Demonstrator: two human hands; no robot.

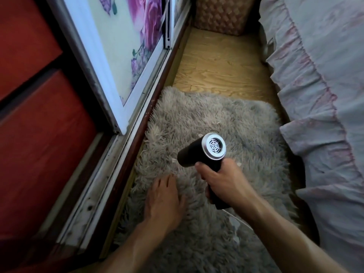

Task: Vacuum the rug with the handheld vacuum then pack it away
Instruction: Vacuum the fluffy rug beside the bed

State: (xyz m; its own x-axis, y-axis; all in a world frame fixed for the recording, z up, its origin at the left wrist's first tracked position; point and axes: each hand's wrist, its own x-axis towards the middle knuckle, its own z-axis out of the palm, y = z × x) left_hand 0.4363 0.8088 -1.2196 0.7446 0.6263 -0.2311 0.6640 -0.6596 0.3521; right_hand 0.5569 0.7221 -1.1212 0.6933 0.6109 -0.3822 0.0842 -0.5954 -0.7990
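Left hand (163, 196) flat, I'm pinning the rug (216, 119) while my right hand (222, 180) is gripping the vacuum (202, 152) for passes.

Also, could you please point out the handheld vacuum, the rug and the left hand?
handheld vacuum (194, 154): head view, on its black barrel.
rug (216, 115): head view, on bare grey pile beyond the vacuum.
left hand (164, 201): head view, on the back of the hand.

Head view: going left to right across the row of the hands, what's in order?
Red cabinet panel → sliding door track → left grip, flat on the rug → right grip, holding the handheld vacuum → frilled bed skirt.
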